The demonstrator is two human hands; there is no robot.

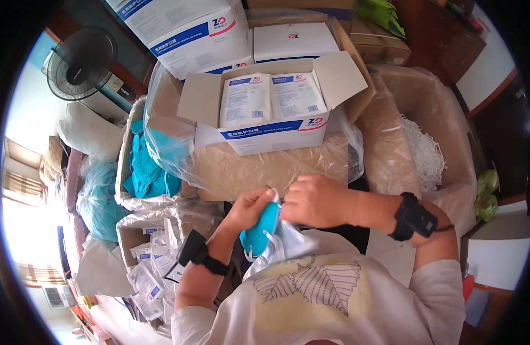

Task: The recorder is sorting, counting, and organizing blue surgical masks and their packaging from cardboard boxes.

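Beyond both my hands, an open white carton [276, 145] wears a blue printed band [259, 131] and blue-and-red logo [315, 122]; my left hand [249, 208] pinches a teal mask [259, 233], just left of my right hand [315, 201], whose fingers curl inward, though whether they grip anything I cannot tell

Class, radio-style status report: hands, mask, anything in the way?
Left hand holding teal mask. Right hand at its edge, grip unclear. Open box ahead, not blocking the hands.
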